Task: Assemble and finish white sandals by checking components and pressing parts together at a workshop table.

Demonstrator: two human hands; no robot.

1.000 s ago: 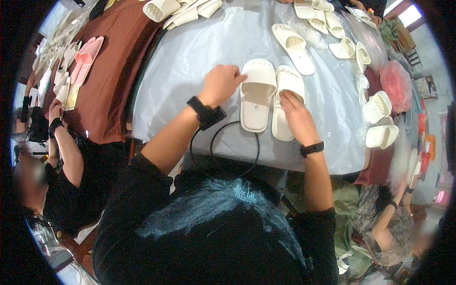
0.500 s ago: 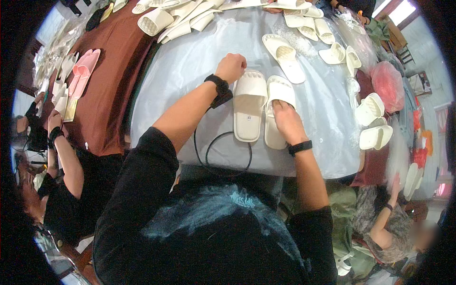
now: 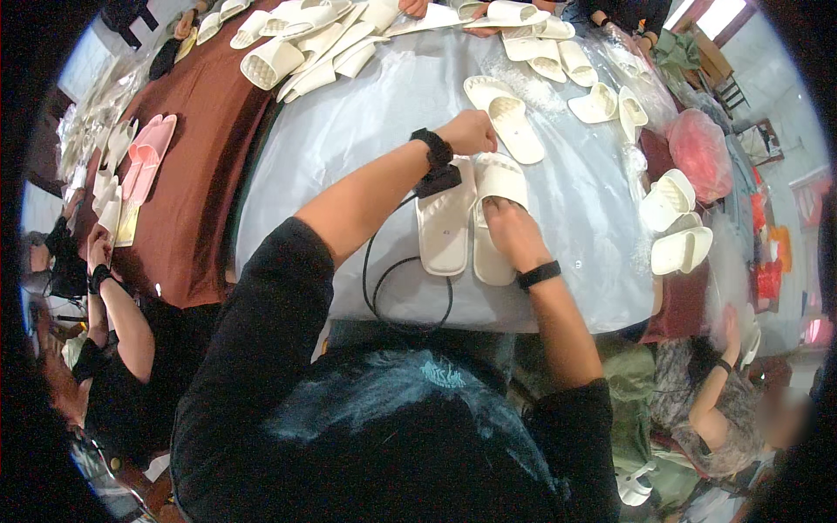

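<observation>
Two cream slide slippers lie side by side on the plastic-covered table, toes pointing away from me. My right hand (image 3: 516, 234) is at the right slipper (image 3: 503, 183), its fingers tucked in at the strap opening and gripping there, fingertips hidden. My left hand (image 3: 471, 132) is closed just beyond that slipper's toe; whatever its fingers pinch, if anything, is hidden. Below my left wrist, the left slipper (image 3: 445, 234) lies untouched, its strap partly covered by the black device (image 3: 438, 180) on my wrist. Another cream slipper (image 3: 507, 118) lies just past my left hand.
A pile of cream slippers (image 3: 305, 44) lies at the far left, and more lie at the far right. Pink slippers (image 3: 148, 157) rest on the brown cloth (image 3: 205, 187). A black cable (image 3: 370, 288) loops near the table's front edge. Co-workers' hands (image 3: 100, 248) appear around the tables.
My left hand has moved right, from the left slipper's toe to the right slipper's toe. My right hand stays at the right slipper's strap. The view has shifted slightly.
</observation>
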